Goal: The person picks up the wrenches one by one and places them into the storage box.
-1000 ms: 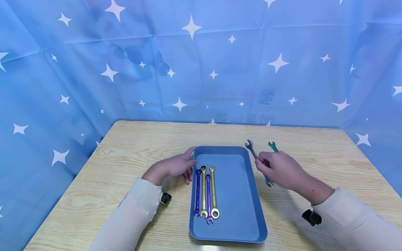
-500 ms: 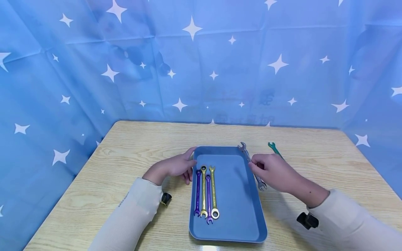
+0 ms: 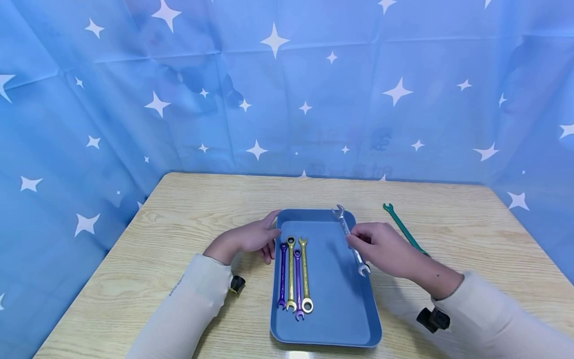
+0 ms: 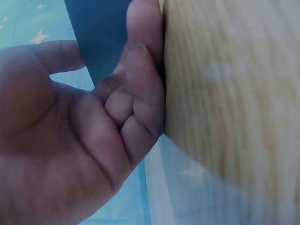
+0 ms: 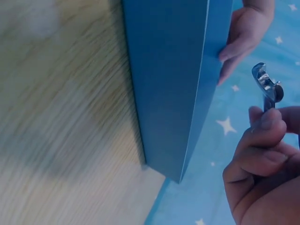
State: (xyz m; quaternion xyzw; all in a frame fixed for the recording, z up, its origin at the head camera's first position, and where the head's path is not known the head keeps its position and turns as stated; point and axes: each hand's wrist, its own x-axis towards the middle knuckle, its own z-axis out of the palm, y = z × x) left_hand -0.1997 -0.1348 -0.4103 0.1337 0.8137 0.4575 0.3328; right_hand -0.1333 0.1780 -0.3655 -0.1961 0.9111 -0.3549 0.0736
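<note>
My right hand (image 3: 381, 247) pinches a silver open-end wrench (image 3: 360, 260) by its middle, tilted, over the right side of a blue tray (image 3: 332, 309). One jaw end of the wrench (image 5: 269, 86) sticks up past my fingertips in the right wrist view. At the tray's left rim, my left hand (image 3: 248, 238) holds the wall, thumb over the edge and the other fingers bent against the outside. Inside the tray lie a dark purple wrench (image 3: 282, 276), a gold wrench (image 3: 291, 274), a lighter purple wrench (image 3: 298, 284) and another gold wrench (image 3: 305, 271), side by side.
A green wrench (image 3: 403, 228) lies on the wooden table (image 3: 197, 209) to the right of the tray, partly hidden by my right wrist. Blue star-printed cloth (image 3: 305, 134) hangs behind the table and along its sides.
My right hand has carried the silver wrench leftward, from beside the tray to above its right side, uncovering more of the green wrench. My left hand has stayed in place.
</note>
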